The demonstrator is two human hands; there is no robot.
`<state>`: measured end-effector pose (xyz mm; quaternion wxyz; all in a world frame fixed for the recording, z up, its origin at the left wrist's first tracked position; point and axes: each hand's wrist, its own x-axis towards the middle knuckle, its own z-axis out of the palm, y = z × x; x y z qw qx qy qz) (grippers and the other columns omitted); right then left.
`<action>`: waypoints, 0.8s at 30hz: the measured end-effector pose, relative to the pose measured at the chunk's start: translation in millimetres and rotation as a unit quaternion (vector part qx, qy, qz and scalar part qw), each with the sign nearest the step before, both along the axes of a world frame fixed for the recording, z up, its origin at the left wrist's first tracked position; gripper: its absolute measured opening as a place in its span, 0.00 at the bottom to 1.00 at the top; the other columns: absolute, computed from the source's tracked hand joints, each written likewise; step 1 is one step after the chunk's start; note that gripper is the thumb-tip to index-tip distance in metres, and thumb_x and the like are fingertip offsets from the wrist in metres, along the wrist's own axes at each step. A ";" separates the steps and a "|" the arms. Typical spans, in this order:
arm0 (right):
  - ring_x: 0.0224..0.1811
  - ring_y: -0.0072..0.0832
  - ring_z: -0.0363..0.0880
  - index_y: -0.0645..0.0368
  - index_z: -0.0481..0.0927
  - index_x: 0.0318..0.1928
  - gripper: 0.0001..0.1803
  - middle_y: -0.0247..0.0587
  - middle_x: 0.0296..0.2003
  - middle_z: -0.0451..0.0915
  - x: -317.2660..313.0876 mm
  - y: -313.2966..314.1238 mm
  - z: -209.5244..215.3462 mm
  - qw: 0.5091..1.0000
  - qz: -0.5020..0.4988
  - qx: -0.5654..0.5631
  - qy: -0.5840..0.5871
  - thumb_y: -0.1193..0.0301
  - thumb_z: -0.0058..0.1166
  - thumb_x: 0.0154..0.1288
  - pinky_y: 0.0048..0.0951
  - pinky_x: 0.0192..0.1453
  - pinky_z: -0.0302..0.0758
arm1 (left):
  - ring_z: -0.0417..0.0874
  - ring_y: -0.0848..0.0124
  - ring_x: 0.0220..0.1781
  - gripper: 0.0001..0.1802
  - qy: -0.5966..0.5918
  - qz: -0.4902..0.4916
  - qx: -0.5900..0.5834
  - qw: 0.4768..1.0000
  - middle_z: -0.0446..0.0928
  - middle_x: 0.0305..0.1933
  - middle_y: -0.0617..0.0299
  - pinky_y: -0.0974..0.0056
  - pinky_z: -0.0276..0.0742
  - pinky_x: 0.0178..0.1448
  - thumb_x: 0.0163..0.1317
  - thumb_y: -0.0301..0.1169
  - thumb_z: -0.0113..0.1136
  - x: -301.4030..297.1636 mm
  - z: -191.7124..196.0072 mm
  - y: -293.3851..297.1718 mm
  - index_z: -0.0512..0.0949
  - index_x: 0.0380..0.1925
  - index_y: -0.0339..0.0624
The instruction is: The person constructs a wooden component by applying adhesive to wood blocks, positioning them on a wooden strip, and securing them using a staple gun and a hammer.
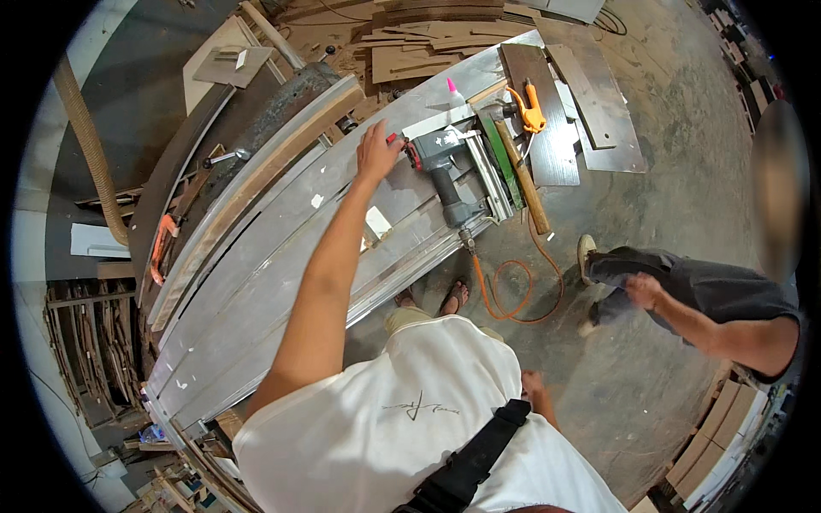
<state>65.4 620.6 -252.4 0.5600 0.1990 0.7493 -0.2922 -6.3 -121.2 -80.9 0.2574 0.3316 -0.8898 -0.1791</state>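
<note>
My left hand reaches out over the long grey workbench, fingers spread, resting on its top just left of a dark grey pneumatic nail gun with a red part at its nose. The nail gun lies on the bench with an orange air hose running down to the floor. My right hand hangs low beside my white shirt, only partly seen, with nothing visible in it.
A wooden-handled hammer, an orange clamp and a small glue bottle with a pink cap lie near the bench's far end. Curved wooden strips run along its left. Another person stands on the right. Board offcuts lie beyond.
</note>
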 end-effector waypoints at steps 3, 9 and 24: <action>0.27 0.43 0.86 0.62 0.83 0.51 0.23 0.45 0.37 0.84 12.5 43.1 -13.3 0.999 0.013 -0.028 -0.022 0.54 0.61 0.70 0.41 0.24 0.78 | 0.76 0.46 0.65 0.33 -0.095 -0.116 -0.008 0.989 0.76 0.60 0.47 0.46 0.73 0.67 0.61 0.36 0.71 -19.0 0.0 -11.2 0.74 0.65 0.40; 0.30 0.34 0.85 0.62 0.86 0.45 0.22 0.41 0.34 0.85 -1.8 10.2 18.8 0.993 -0.087 0.004 0.073 0.53 0.60 0.70 0.39 0.30 0.82 | 0.79 0.47 0.63 0.28 -0.139 -0.141 -0.023 0.980 0.77 0.60 0.45 0.48 0.75 0.65 0.65 0.38 0.67 -23.1 4.0 -25.2 0.77 0.63 0.40; 0.24 0.38 0.84 0.55 0.78 0.51 0.14 0.41 0.36 0.84 -62.2 -33.6 -33.6 0.977 -0.163 -0.123 0.067 0.61 0.54 0.74 0.38 0.24 0.84 | 0.81 0.64 0.50 0.34 0.435 -0.255 0.723 0.472 0.79 0.50 0.54 0.49 0.74 0.74 0.79 0.51 0.48 105.3 101.7 81.6 0.69 0.66 0.28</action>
